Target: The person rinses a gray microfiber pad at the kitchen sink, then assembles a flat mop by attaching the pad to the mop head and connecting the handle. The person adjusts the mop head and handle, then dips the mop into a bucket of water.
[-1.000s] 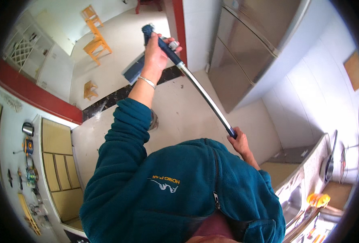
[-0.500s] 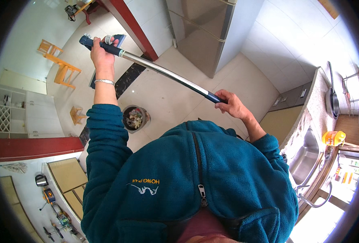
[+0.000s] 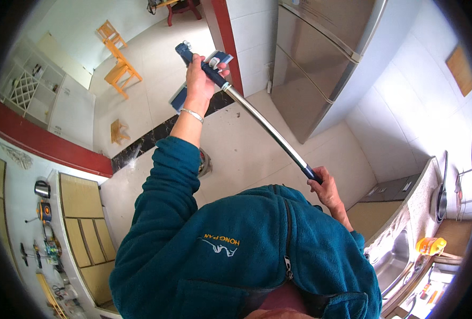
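Observation:
A mop with a silver pole slants across in front of me, held off the floor from upper left to lower right. My left hand, with a silver bracelet at the wrist, is closed round its dark blue upper-left section, by the head. Blue flat pieces stick out on both sides of that hand, with white parts between; the hand partly hides how they join. At the pole's other end, my right hand grips the dark handle tip, its fingers wrapped round it.
A round waste bin stands on the floor, mostly behind my left sleeve. The fridge is ahead to the right. At right are a counter with a sink and a pan. A wooden chair and low stool stand beyond the doorway.
My view has turned, so the room sits differently in it. The pole now slopes more steeply, both hands keep their hold, and my left sleeve covers most of the waste bin.

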{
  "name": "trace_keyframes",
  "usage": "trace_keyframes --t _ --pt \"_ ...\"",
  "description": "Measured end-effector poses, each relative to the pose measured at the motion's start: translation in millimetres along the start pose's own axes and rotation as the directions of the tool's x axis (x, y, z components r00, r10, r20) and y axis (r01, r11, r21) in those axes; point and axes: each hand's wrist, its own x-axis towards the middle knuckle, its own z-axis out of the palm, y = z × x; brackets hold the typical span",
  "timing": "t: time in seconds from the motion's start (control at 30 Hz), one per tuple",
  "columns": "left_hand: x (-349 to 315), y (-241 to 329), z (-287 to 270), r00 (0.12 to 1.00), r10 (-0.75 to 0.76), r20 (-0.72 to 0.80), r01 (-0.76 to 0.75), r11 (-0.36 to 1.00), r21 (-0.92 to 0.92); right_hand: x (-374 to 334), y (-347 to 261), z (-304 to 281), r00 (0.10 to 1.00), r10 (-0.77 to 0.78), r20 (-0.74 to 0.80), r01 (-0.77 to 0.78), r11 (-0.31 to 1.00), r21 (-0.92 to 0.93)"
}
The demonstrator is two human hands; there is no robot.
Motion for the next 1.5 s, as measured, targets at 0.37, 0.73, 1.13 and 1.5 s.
trace_keyframes --t 0.37,0.73,1.13,1.5 --pt "-51 -59 14 0.994 0.075 0.079 -0.069 0.995 -0.074 -4 82 22 0.999 0.04 -0.029 -0.047 0.962 -0.269" --pt "-63 -59 39 0.977 0.023 0.214 -0.037 0.997 0.062 5 76 39 0.989 0.085 0.121 -0.022 0.894 -0.447" --pt "-22 -19 85 0.928 0.198 0.316 -0.239 0.967 0.094 8 104 -43 0.873 0.351 -0.338 -0.261 0.923 0.283" --pt "-144 -112 103 0.901 -0.075 0.427 0.067 0.997 0.034 47 -118 -9 0.751 -0.543 -0.376 0.585 0.811 -0.003"
